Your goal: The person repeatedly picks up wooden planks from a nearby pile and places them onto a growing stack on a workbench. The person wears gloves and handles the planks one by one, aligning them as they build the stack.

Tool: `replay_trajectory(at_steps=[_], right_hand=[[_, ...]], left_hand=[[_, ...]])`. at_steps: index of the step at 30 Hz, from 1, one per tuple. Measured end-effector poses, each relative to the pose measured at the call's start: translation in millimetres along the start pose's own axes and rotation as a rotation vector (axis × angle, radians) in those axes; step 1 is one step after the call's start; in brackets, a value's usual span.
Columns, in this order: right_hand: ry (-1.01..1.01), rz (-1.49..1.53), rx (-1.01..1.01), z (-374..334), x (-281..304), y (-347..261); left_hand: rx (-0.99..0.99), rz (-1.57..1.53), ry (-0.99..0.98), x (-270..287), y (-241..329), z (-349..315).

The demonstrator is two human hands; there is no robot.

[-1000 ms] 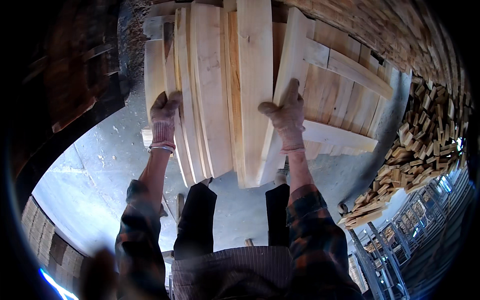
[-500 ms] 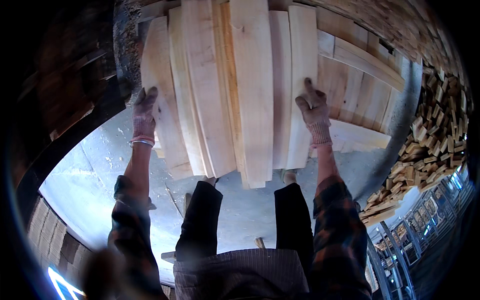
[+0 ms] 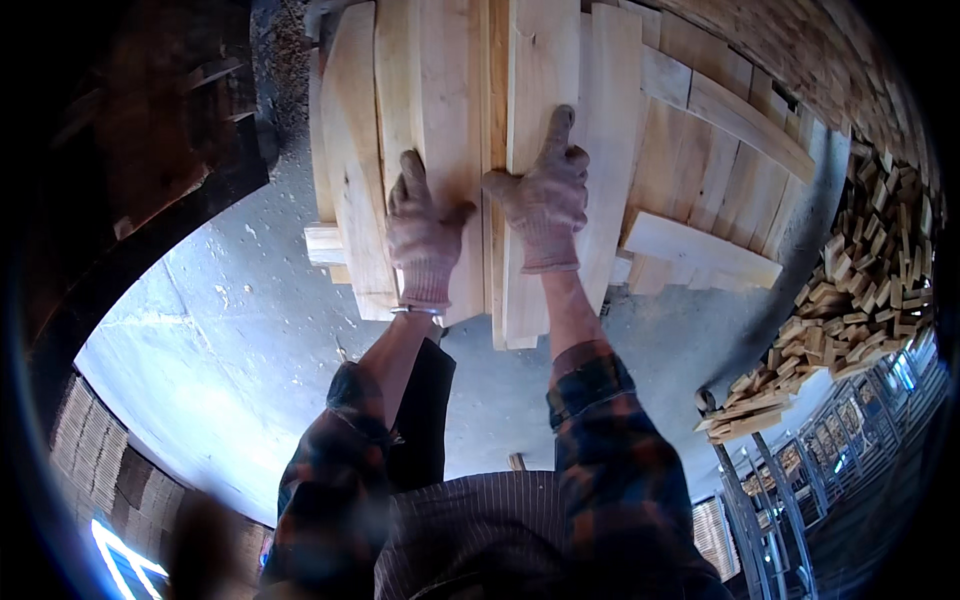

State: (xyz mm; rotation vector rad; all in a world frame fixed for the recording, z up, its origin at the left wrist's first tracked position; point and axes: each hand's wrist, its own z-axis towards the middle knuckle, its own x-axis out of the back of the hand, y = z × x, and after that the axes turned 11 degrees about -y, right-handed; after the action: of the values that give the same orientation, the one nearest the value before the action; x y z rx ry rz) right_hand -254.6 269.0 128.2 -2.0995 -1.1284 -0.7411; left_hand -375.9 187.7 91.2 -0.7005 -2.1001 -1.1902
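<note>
Several long pale wooden boards (image 3: 450, 90) lie side by side in front of me, pointing away from my body. My left hand (image 3: 428, 232), in a knitted work glove, rests on the boards left of the middle, its thumb spread toward the right. On a raised plank (image 3: 527, 300) just right of the middle lies my gloved right hand (image 3: 550, 200). Its index finger stretches forward and its thumb points left; the other fingers are partly bent. Neither hand is wrapped round a board. A curved-edged board (image 3: 355, 170) forms the left part of the row.
More boards (image 3: 700, 160) lie crosswise and side by side to the right. A heap of short wood blocks (image 3: 850, 290) stands farther right, near a metal rack (image 3: 785, 500). Dark machinery or panelling (image 3: 150, 170) fills the left. Grey floor (image 3: 230, 330) shows below the boards.
Both hands have moved inward from the outer sides of the board row onto its middle. The boards have shifted a little away and closer together.
</note>
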Motion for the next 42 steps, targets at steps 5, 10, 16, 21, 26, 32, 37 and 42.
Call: replay_trajectory(at_steps=[5, 10, 16, 21, 26, 32, 37, 42], right_hand=[[-0.031, 0.184, 0.198, 5, 10, 18], [0.028, 0.315, 0.291, 19, 50, 92], [-0.252, 0.728, 0.335, 71, 59, 185], [-0.360, 1.177, 0.423, 48, 58, 165], [-0.280, 0.959, 0.316, 59, 62, 210], [-0.142, 0.697, 0.315, 63, 47, 186], [-0.110, 0.690, 0.396, 78, 48, 211], [-0.102, 0.231, 0.036, 45, 64, 132]], left_hand=[[0.115, -0.408, 0.056, 9, -19, 15], [0.100, -0.610, -0.291, 34, -27, 39], [0.104, -0.871, -0.435, 37, -10, 48], [0.065, -1.075, -0.583, 31, -10, 50], [0.284, -0.287, -0.283, -9, 31, 47], [0.243, 0.199, -0.114, -34, 48, 13], [0.311, 0.079, -0.244, -16, 69, 28], [0.328, -0.016, -0.081, -17, 75, 11]])
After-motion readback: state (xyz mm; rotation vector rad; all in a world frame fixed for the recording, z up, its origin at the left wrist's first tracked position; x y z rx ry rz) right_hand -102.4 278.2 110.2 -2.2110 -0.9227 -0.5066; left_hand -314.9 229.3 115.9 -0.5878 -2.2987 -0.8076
